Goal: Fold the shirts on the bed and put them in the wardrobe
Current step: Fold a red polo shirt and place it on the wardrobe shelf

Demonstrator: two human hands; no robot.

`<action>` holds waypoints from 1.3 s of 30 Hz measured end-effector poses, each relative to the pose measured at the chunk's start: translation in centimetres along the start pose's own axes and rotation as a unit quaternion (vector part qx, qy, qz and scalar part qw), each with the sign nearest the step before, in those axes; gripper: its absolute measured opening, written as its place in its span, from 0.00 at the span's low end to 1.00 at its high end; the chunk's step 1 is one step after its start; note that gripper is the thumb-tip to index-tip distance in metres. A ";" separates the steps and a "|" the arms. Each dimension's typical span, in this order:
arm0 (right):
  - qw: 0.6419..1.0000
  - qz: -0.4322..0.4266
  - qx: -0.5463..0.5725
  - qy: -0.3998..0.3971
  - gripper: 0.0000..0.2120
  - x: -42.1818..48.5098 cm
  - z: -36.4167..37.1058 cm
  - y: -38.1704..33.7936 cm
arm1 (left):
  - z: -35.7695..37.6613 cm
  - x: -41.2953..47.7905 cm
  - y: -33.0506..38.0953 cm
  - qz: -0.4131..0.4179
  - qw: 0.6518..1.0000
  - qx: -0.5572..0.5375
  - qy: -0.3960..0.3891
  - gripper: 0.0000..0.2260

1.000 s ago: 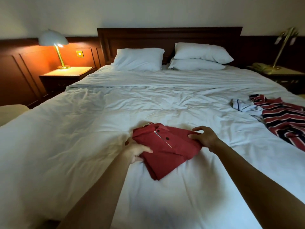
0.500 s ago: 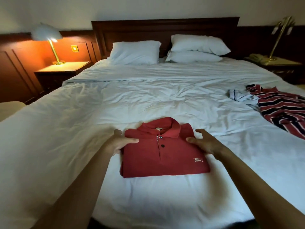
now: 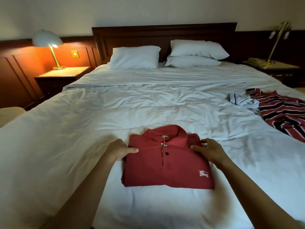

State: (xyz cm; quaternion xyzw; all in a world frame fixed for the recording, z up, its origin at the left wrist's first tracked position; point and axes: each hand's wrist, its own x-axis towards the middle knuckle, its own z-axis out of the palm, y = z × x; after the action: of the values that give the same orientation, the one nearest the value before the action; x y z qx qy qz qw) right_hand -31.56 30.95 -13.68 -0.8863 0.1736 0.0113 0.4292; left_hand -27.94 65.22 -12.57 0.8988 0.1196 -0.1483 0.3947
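Red polo shirt (image 3: 166, 164) is folded into a neat rectangle, front side up, collar far, lying flat on the near middle of the bed (image 3: 99, 113). Two dark buttons on the placket, and a small white logo at its near right corner.

My left hand (image 3: 119, 150) grips the shirt's left shoulder edge: thumb on top of the fabric, fingers curled round the edge and mostly hidden under it. My right hand (image 3: 209, 150) grips the right shoulder edge the same way, thumb on top pointing left, fingers curled at the far edge. Both forearms come in from the near corners. The shirt rests on the sheet, not lifted.

On the right side of the bed, well apart from the polo, a red, navy and white striped shirt (image 3: 283, 113) lies unfolded and rumpled. A white garment (image 3: 241, 100) with a dark stripe lies crumpled, touching its left edge.

The white sheet is wrinkled. Far end: one pillow (image 3: 135, 57) on the left and two stacked pillows (image 3: 196, 55) on the right, against a dark wooden headboard (image 3: 163, 33).

Far left, a lit lamp (image 3: 48, 42) stands on a nightstand (image 3: 64, 75). Far right, a brass lamp (image 3: 277, 40), unlit, stands on another nightstand (image 3: 283, 67), with a telephone (image 3: 255, 61) beside it.
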 end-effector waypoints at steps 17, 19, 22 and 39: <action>0.999 -0.013 -0.046 -0.010 0.22 2.9 0.1 -1.2 | 0.2 -0.5 1.1 0.050 0.990 -0.134 0.010 0.08; 0.999 -0.029 -0.012 0.013 0.21 3.3 -0.2 -1.3 | 0.2 -0.3 1.6 0.058 0.988 -0.138 0.037 0.12; 1.000 -0.001 -0.001 -0.015 0.20 3.6 -0.2 -1.1 | -0.4 0.2 1.8 0.053 0.982 -0.176 0.052 0.10; 0.993 -0.089 -0.072 0.030 0.23 5.2 3.3 -3.9 | 4.5 6.4 7.9 0.324 0.898 0.287 -0.074 0.23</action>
State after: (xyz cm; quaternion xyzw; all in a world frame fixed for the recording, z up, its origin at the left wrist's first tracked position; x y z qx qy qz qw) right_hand -25.06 34.15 -13.73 -0.9266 0.1060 -0.0410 0.3585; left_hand -20.17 57.30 -12.39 0.9486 -0.2559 -0.1060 0.1533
